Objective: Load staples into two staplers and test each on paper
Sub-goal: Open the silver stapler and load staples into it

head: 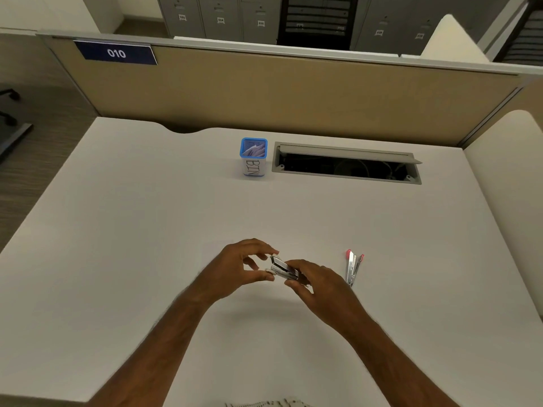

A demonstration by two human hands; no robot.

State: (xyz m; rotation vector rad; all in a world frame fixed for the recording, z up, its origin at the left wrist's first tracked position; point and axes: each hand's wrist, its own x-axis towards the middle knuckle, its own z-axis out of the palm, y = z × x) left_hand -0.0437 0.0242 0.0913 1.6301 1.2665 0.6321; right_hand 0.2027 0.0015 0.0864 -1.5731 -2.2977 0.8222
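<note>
Your grip is on the first stapler (283, 269): your right hand (316, 286) curls its fingers round the rear half from the side, and your left hand (241, 267) pinches the front end between thumb and fingertips, both held just above the surface (147, 230). That stapler is small, bright metal, with hard flat faces and a boxy nose. Whether its magazine is open, or whether staples are already in it, you cannot tell from this view, so judge the loading of this one as in progress at best.

Just to the right of your right hand lies the second stapler (354, 267), slim, silver, with pink tips, sprung open in a narrow V and untouched. No test paper shows near your hands, so both tests seem left to do.

Well beyond your grip stands a square blue-rimmed cup (253, 158) marked BIN, holding pale scraps, beside an open cable hatch (346, 164).
</note>
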